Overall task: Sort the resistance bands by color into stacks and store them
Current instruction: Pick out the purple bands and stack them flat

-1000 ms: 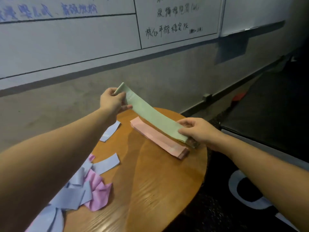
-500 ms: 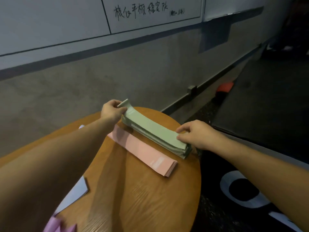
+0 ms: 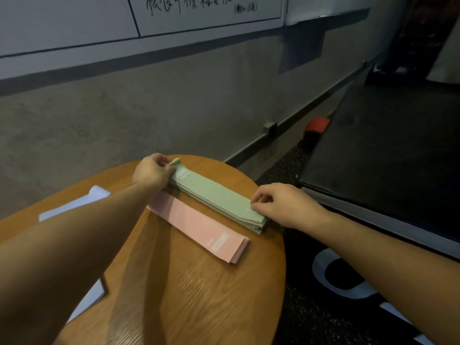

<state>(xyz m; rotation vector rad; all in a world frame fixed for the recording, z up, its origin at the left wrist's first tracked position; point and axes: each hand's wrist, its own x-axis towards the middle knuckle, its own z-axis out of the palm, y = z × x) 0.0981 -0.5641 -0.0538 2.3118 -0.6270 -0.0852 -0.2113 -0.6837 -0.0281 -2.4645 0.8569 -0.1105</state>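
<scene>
Green stack [image 3: 219, 200] is lying on the far-right part of the round wooden worktop [image 3: 199, 295], running diagonally from far-left to near-right. Left hand [image 3: 151, 173] is sitting at the stack's far-left end, fingers curled & pinching the top green band's end, which is curling up off the stack a bit. Right hand [image 3: 281, 205] is resting at the near-right end, fingertips bent & pinching the top band's edge down onto the stack.

Pink stack [image 3: 199, 227] is lying flat just beside the green one, on its near-left side, parallel to it; can't tell if the two are touching along the edge. A small white label is showing near its near-right end. Left forearm is crossing over the pink stack's far-left end, hiding it.

Pale blue bands [image 3: 74, 202] are lying loose on the left part of the worktop, partly behind the left forearm; another pale bit [image 3: 92, 297] is peeking out nearer, under the arm.

Beyond the worktop: grey wall w/ a whiteboard [image 3: 199, 16] carrying handwritten characters. To the right, a black mat [image 3: 385, 145] is lying flat, w/ a red object [image 3: 317, 125] by the wall at its far-left corner; too small to tell what it is.
</scene>
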